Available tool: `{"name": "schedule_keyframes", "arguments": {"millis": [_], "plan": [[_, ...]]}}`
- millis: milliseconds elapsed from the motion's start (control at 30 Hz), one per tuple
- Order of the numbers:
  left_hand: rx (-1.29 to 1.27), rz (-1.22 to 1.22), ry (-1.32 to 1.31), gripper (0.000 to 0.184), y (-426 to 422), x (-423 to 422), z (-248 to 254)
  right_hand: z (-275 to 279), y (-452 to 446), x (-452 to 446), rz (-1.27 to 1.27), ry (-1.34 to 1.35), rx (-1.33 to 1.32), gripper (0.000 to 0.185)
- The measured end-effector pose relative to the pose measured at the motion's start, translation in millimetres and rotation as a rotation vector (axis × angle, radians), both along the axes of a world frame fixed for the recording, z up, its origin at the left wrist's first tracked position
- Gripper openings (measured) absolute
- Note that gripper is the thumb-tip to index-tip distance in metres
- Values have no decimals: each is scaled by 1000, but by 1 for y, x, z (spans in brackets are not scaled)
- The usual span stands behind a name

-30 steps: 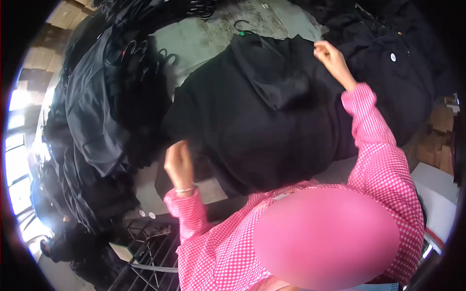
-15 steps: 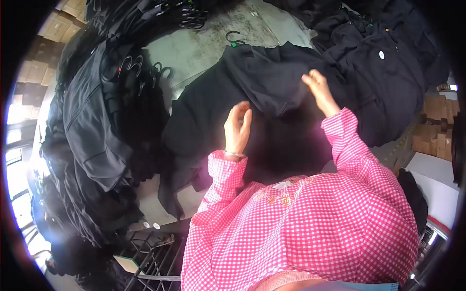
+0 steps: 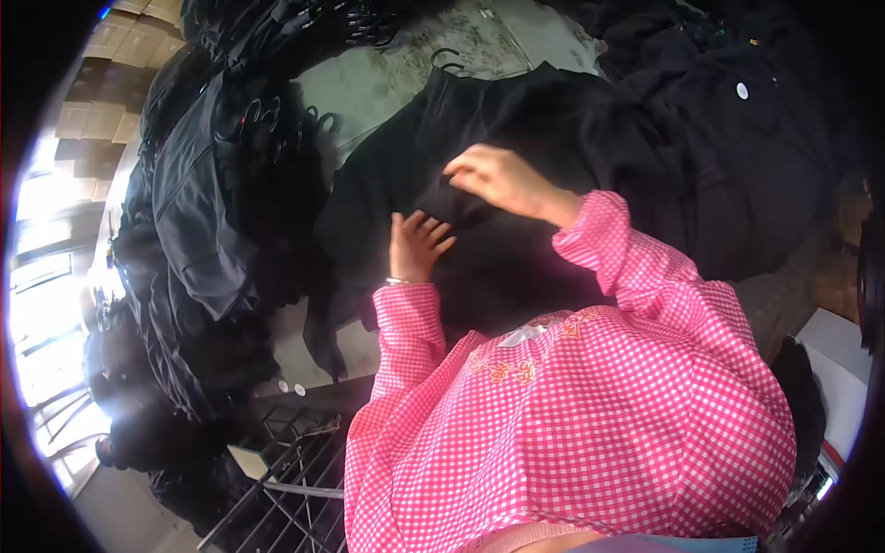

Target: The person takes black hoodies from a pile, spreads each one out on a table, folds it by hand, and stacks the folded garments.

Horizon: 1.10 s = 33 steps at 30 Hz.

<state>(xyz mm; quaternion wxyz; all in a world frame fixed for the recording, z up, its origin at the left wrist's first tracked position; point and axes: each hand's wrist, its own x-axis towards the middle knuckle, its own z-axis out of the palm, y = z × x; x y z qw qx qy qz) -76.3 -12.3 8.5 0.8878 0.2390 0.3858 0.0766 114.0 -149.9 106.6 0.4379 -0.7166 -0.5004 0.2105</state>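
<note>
A black jacket (image 3: 544, 111) lies spread in front of me, with a black hanger hook (image 3: 446, 59) sticking out at its collar. My left hand (image 3: 419, 247), a bracelet at its wrist, is over the jacket's left part with its fingers spread and nothing in them. To the upper right of it, my right hand (image 3: 502, 180) reaches leftward across the middle of the jacket. Its fingers are loosely bent and a little blurred, with no cloth visibly gripped. Whether either hand touches the fabric I cannot tell.
Black garments on hangers (image 3: 198, 203) are heaped at the left. More dark garments (image 3: 728, 157), one with a round white sticker (image 3: 742, 90), lie at the right. A metal rack (image 3: 286, 488) stands below the table edge. A white box (image 3: 834, 369) is at the lower right.
My right hand has swung left from the jacket's right side to its middle. My left hand has moved slightly left and down, its fingers spreading. The raised fold of the jacket now lies flatter.
</note>
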Motion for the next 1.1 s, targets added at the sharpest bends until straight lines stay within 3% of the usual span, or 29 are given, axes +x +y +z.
{"name": "schedule_keyframes", "arguments": {"millis": [67, 167, 233, 267, 333, 433, 533, 567, 667, 733, 767, 833, 900, 1000, 1033, 1100], "plan": [[99, 81, 118, 61, 8, -2, 22, -9, -35, 20, -262, 268, -236, 24], [285, 37, 288, 74, 18, 27, 12, -66, -65, 13, -431, 56, -339, 29], [384, 9, 392, 69, 29, 49, -27, -74, -56, 1, -367, -206, -222, 33], [419, -9, 426, 68, 32, 58, -37, -87, -50, 2, -387, -202, -223, 33], [504, 188, 421, 62, 23, 80, -19, -112, -44, 17, -322, -195, -28, 31], [587, 373, 418, 58, 24, 89, -3, -63, -68, 44, -303, -52, 4, 31], [606, 176, 383, 62, 28, 91, -3, -34, -90, 64, -250, 117, 21, 31], [914, 109, 490, 61, 24, 95, -3, -35, -103, 66, -250, 149, 10, 31], [1850, -124, 735, 61, 17, 122, -1, -30, -177, 91, -564, 177, 15, 26], [2213, -96, 437, 60, -2, 160, 30, -41, -252, 111, -811, -87, -133, 24], [2205, -102, 427, 60, -13, 181, 42, -47, -291, 114, -831, -115, -295, 25], [2207, -426, -38, 51, -35, 230, 51, -63, -352, 105, -803, -229, -556, 31], [2520, -409, -72, 42, -56, 268, 37, -119, -395, 77, -841, -310, -577, 31], [2599, -315, -179, 33, -64, 325, 18, -111, -388, 75, -763, -215, -488, 24], [2593, -320, -181, 33, -64, 335, 10, -100, -389, 82, -788, -55, -550, 21], [2388, -643, 13, 30, -52, 350, -9, -54, -387, 98, -821, 120, -617, 21]]}}
